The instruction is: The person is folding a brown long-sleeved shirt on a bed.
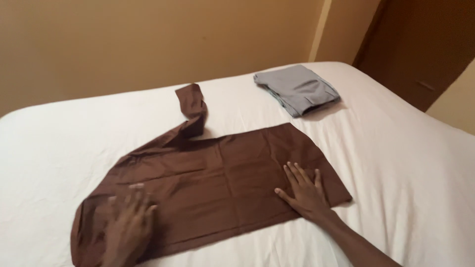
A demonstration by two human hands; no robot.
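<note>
My left hand (pixel 127 222) and right hand (pixel 304 190) lying spread flat, pinching nothing, pressing brown cloth (pixel 217 178) on white bed (pixel 410 163). Cloth judging thin, limp, light, crease-prone; best taking by corners or hem. Folded grey garment (pixel 298 89) lying well apart.

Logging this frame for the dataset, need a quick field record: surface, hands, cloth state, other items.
surface: white bed sheet, tan wall behind
left hand: flat, palm down on the brown cloth, blurred
right hand: flat, fingers spread on the cloth's right part
cloth state: spread mostly flat, one twisted strip curling up at the far end
other items: folded grey garment at the far right of the bed, apart from the cloth
</note>
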